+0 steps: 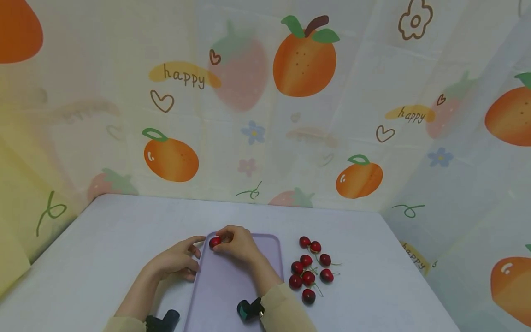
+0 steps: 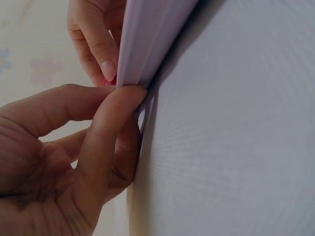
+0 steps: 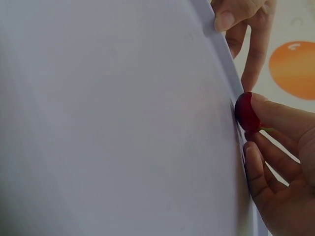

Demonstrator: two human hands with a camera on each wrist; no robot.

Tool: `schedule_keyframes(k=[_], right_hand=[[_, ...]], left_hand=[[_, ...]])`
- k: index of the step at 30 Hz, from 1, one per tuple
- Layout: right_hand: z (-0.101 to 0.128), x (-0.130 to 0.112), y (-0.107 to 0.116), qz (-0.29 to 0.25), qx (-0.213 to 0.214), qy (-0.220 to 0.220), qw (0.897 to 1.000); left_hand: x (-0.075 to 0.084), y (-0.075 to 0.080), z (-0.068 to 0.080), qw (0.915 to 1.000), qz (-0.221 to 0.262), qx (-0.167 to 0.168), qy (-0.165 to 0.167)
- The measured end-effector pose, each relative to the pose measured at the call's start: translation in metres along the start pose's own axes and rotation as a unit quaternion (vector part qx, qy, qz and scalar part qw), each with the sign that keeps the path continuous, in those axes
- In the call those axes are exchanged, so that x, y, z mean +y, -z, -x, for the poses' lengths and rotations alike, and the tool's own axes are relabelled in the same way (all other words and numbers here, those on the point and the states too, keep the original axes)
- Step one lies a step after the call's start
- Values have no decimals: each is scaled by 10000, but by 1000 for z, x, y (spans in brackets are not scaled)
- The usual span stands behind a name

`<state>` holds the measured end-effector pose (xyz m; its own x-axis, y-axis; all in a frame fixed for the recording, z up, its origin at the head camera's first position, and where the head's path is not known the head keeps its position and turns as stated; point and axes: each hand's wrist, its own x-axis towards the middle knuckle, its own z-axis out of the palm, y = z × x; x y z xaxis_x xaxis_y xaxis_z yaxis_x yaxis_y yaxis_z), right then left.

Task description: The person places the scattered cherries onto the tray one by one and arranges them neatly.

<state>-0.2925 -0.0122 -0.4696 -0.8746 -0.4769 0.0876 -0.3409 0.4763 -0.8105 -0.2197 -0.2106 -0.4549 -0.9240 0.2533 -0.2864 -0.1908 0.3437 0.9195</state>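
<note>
Head view takes in the whole scene: a pale lilac tray (image 1: 232, 286) lies flat on a light table (image 1: 103, 249), and at its far left corner the right hand (image 1: 238, 244) pinches a small red cherry (image 1: 214, 242) between thumb and fingertips, holding it just over the tray's far end. The left hand (image 1: 178, 260) rests at the tray's left edge, fingers loosely bent against the rim. A cluster of dark red cherries (image 1: 309, 269), some with thin green stems, sits on the table just right of the tray; only this view shows them, along with the fruit-printed backdrop (image 1: 304, 62). Left wrist view looks close along the tray rim (image 2: 147, 44), where the left hand (image 2: 64, 167) has its thumb and a bent finger touching the edge, hardly gripping; a sliver of red shows beyond. Right wrist view shows the tray surface (image 3: 113, 118) filling the frame and the cherry (image 3: 246, 112) glossy, round and deep red, pressed between the curled fingers (image 3: 275, 118) of the right hand right at the rim, a hint of green stem behind it.
</note>
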Motion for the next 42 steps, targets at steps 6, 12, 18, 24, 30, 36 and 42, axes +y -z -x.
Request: schedule_keyframes(k=[6,12,18,24,30,36,42], right_hand=[[0,0,1,92,102,65,9999],[1,-2,5,27,278,140,9995],[2,-10,14,-371,151,-127,9991],[6,-16,32,-44,349,82,9993],[17,-25,63,204,458,206,9985],[32,-28,91,100,746,348,9966],[49,-26,118,-63,1214,482,9914]], left_hand=[[-1,0,-1,10000,-7,2,3],[-1,0,-1,10000,-6,38,47],[-1,-1,0,9998,-35,100,141],[0,-2,1,9991,-144,240,309],[0,-2,-1,9988,-230,287,328],[1,-1,0,9993,-241,188,219],[2,-1,0,9993,-220,189,250]])
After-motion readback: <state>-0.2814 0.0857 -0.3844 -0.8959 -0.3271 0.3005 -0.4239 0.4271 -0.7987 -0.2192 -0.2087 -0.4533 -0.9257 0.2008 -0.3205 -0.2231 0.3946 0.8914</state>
